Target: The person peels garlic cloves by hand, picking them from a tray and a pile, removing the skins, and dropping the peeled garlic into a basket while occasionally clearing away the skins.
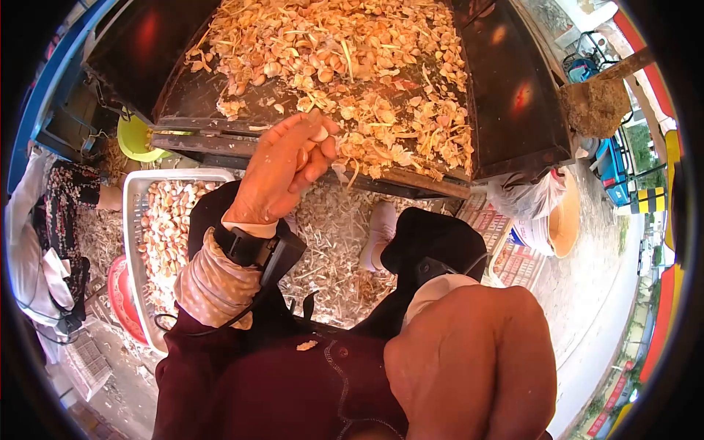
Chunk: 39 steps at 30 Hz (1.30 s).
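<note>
My left hand (275, 172) is raised in front of the table's near edge, its fingers curled around garlic cloves. A pale garlic clove (320, 134) shows at the fingertips, and a browner one (302, 158) sits deeper in the palm. Close to the camera at lower right is my right hand (477, 359), with the fingers bent inward; whatever they hold is hidden. Beyond the left hand, a heap of garlic cloves and loose skins (345, 59) covers much of the dark tabletop (198, 95).
A white crate (130, 242) of garlic cloves stands left of my legs. Behind it are a red basin (121, 301) and a yellow-green bowl (136, 139). Skins litter the floor (330, 242). At right are a plastic bag (522, 196) and a tan basin (565, 216). Another person's patterned clothing (70, 213) shows at far left.
</note>
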### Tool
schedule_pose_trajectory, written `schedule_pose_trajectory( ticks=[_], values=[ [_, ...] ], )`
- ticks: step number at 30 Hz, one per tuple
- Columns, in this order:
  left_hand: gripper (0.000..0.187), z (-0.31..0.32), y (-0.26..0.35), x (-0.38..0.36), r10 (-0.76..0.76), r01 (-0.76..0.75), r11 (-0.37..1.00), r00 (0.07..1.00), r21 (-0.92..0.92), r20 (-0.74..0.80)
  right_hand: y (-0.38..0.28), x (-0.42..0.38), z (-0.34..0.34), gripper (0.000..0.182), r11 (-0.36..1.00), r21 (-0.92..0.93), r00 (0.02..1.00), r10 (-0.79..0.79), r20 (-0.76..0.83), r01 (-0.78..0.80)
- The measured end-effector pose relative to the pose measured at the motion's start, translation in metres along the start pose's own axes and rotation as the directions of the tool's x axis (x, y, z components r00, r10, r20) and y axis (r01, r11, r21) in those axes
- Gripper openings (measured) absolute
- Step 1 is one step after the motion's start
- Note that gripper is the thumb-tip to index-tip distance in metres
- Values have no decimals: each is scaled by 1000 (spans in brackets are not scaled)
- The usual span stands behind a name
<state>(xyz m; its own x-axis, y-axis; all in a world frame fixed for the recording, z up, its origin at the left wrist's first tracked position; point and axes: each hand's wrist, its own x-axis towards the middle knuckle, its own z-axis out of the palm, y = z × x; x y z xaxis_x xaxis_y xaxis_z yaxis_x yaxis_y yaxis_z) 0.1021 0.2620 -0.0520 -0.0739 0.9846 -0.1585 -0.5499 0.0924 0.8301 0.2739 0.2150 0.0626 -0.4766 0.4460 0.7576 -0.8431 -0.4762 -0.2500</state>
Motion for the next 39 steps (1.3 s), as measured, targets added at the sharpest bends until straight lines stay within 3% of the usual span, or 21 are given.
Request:
schedule_pose_trajectory(
  ticks=[2,3,4,11,12,13,14,15,16,17,19,20,22,23,26,28,29,30,32,34,39],
  values=[
    [27,0,2,-6,-22,22,1000,1000,-15,-20,1,-2,12,11,990,123,997,-62,-33,66],
    [26,0,3,-7,-6,6,1000,999,-3,-41,24,8,11,5,913,259,934,-346,88,314],
    [26,-1,3,-8,8,-7,1000,998,10,-60,21,8,12,5,915,251,934,-346,89,315],
    [37,-3,2,-63,-87,100,962,994,-253,60,-27,14,25,6,967,95,971,231,63,-236],
    [41,-1,-1,-76,-120,136,950,990,-282,75,-21,15,20,6,967,92,970,233,64,-238],
    [41,0,-3,-89,-119,136,949,990,-283,76,-9,12,10,4,978,-162,991,130,-20,-131],
    [47,1,-2,-101,-194,212,912,977,-351,86,-2,9,-3,11,911,-411,998,6,-68,-34],
    [52,1,-1,-110,-267,285,865,958,-413,102,-2,2,-23,17,684,-696,967,249,-58,-218],
    [52,3,0,-115,-263,282,868,959,-408,105,9,-4,-37,16,382,-899,934,351,-72,-213],
    [52,4,0,-120,-315,237,841,945,-486,-84,25,-7,-47,15,34,-987,892,434,-127,-157],
    [48,-1,4,-129,-304,127,862,904,-490,-301,40,-9,-57,18,86,-982,908,401,-121,-169],
    [44,4,6,-134,-51,-16,988,905,-154,-422,43,-8,-62,22,144,-974,922,371,-113,-177],
    [40,-55,11,-143,-156,117,813,988,-570,-19,29,4,-83,17,87,-961,903,373,-212,-261],
    [39,-60,21,-150,-107,35,828,990,-560,-96,18,12,-99,13,30,-938,874,373,-311,-347],
    [37,-93,44,-174,55,-178,881,958,-437,-281,-23,18,-178,17,-158,-807,792,157,-590,-569],
    [35,-132,34,-191,168,-249,966,817,-75,-552,-58,19,-238,19,-252,-747,779,-52,-625,-615],
    [33,-143,28,-197,209,-176,977,686,120,-697,-75,20,-264,20,-238,-726,762,-139,-632,-645],
    [33,-160,18,-207,208,-173,977,686,121,-697,-90,23,-286,21,-269,-694,744,-189,-641,-667],
    [33,-197,-1,-226,333,137,830,657,541,-677,-106,34,-314,21,-293,-665,726,-241,-644,-687],
    [37,-210,-16,-227,319,355,721,591,594,-741,-111,42,-334,23,-302,-544,619,-293,-729,-783],
    [43,-231,-38,-243,270,404,669,650,624,-710,-102,45,-382,27,-528,-497,630,-96,-770,-688]
  ],
)
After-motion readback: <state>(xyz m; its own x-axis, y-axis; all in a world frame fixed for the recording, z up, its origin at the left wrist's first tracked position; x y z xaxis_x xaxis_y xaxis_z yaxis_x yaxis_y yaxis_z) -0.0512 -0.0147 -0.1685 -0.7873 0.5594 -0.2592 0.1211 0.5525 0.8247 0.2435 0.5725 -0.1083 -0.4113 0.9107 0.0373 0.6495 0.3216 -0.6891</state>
